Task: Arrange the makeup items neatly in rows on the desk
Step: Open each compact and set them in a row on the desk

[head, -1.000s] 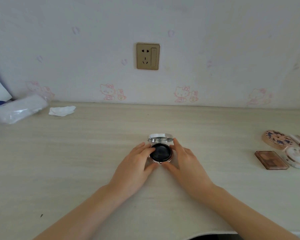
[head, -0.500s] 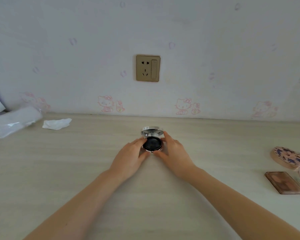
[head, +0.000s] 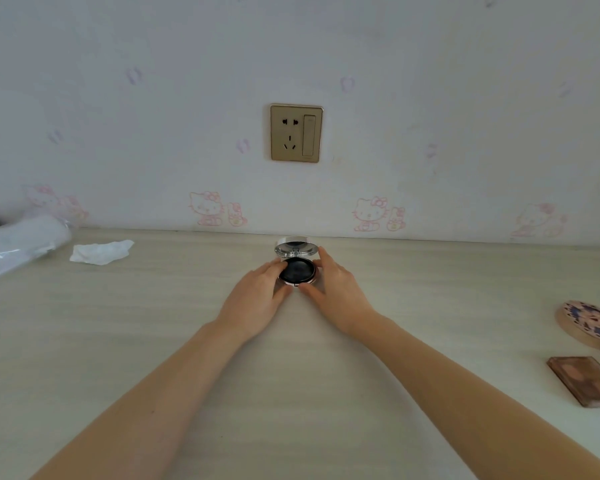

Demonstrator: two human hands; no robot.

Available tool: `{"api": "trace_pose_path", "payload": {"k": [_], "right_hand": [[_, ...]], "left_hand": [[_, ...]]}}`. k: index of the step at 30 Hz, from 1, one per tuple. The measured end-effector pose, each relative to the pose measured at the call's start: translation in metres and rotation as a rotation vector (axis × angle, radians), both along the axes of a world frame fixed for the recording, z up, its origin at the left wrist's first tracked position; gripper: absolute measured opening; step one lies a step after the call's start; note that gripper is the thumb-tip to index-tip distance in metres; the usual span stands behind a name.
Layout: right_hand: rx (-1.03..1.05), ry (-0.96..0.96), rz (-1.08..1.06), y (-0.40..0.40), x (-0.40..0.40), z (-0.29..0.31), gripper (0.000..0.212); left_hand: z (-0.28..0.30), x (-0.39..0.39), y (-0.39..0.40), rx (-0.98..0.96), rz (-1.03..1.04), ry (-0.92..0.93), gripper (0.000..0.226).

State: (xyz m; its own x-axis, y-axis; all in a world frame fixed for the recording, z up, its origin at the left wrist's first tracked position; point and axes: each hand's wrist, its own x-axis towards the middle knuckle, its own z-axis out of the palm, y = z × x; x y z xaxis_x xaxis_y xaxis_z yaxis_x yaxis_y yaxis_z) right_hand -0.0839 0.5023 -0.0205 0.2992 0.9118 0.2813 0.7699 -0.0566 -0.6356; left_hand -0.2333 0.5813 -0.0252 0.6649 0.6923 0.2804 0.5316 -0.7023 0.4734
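A round compact [head: 297,268] with a black inside lies on the pale desk [head: 153,341] close to the wall, its silver mirrored lid standing open behind it. My left hand [head: 257,299] grips its left side and my right hand [head: 336,289] grips its right side, both arms stretched far forward. At the right edge lie a round patterned compact [head: 589,323] and a brown rectangular palette [head: 586,384], both partly cut off by the frame.
A crumpled white tissue [head: 101,251] and a clear plastic-wrapped bundle [head: 18,244] lie at the back left by the wall. A gold wall socket [head: 296,133] sits above the compact.
Both hands have pushed the open compact away from me towards the wall. The items at the right have slid nearer the frame's edge as my head moved.
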Motion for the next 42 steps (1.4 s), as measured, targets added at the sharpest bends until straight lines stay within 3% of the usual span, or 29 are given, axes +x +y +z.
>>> {"api": "trace_pose_path", "payload": {"k": [9,17,28,42], "right_hand": [[-0.091,-0.020,-0.033,-0.005,-0.001,0.004,0.075],[-0.219,-0.195,-0.046,-0.056,0.014,0.013,0.061],[-0.233,-0.414,-0.160,-0.196,0.054,0.039,0.047],[-0.292,-0.448,-0.456,-0.310,0.156,0.069,0.035]], "left_hand": [[0.000,-0.002,-0.004,0.011,0.022,-0.068,0.044],[0.009,-0.007,-0.046,0.143,0.088,-0.104,0.037],[0.012,0.054,-0.151,0.151,-0.143,-0.146,0.028],[0.016,0.177,-0.232,0.010,-0.377,-0.117,0.026]]}}
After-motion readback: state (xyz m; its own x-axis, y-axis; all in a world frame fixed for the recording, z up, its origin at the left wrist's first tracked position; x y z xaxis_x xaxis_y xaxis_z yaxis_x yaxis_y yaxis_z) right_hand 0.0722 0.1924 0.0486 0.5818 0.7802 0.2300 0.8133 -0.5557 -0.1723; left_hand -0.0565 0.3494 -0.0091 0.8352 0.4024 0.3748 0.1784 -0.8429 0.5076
